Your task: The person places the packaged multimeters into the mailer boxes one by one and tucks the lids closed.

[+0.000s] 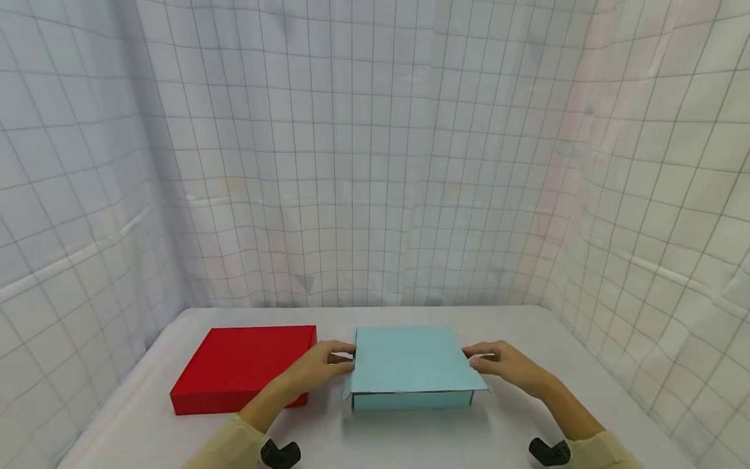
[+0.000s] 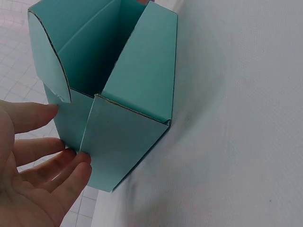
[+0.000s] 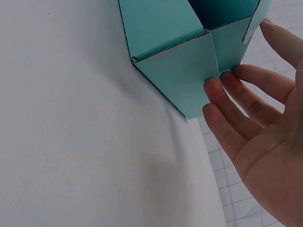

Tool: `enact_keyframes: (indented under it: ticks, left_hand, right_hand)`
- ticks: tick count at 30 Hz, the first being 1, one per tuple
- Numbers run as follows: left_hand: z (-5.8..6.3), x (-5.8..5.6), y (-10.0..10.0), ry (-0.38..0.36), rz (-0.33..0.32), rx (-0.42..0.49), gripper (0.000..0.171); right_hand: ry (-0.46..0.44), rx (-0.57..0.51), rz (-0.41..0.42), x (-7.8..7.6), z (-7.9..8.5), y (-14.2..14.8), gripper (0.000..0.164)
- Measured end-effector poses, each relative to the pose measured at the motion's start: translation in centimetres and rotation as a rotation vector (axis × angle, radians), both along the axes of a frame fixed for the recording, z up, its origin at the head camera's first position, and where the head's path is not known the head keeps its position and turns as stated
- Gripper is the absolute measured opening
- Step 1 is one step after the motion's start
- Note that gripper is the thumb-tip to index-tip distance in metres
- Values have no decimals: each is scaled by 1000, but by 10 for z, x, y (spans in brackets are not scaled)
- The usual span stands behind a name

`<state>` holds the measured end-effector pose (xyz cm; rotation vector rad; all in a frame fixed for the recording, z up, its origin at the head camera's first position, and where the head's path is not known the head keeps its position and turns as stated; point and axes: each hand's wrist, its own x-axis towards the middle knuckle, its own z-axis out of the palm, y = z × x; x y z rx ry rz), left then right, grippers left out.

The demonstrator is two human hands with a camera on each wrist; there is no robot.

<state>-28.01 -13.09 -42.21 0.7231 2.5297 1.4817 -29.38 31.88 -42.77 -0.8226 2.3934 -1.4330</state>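
Note:
A light blue cardboard box [image 1: 407, 358] sits on the white table with its lid tilted a little up. The wrist views show a dark gap between the lid, with its side flap [image 2: 45, 54], and the front wall [image 2: 144, 61]. At the box's left side is my left hand [image 1: 325, 365], fingertips against the side wall and thumb by the flap. My right hand [image 1: 504, 365] mirrors it on the right, its fairly straight fingers [image 3: 255, 80] touching the side wall and its thumb up near the lid's edge. Neither hand grips anything.
A closed red box [image 1: 252, 365] lies on the table to the left, partly behind my left forearm. White gridded curtains [image 1: 375, 163] enclose the table [image 1: 410, 443] at the back and both sides. A black device [image 1: 280, 454] sits at each wrist.

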Motion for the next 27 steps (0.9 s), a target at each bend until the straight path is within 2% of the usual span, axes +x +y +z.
enact_keyframes:
  ticks: [4, 10, 17, 23, 27]
  left_hand:
    - [-1, 5, 3, -24, 49, 9, 48]
    - [-1, 9, 9, -26, 113, 34, 52]
    - [-6, 10, 12, -31, 132, 36, 51]
    - [-8, 9, 13, -2, 124, 47, 50]
    - [-11, 10, 13, -1, 111, 67, 48]
  right_hand:
    - [7, 37, -38, 3, 3, -4, 48]
    - [26, 56, -47, 1, 7, -7, 51]
    - [73, 108, -24, 0, 6, -9, 53]
    - [125, 75, 20, 4, 14, -16, 56]
    - [185, 124, 11, 8, 18, -23, 55]
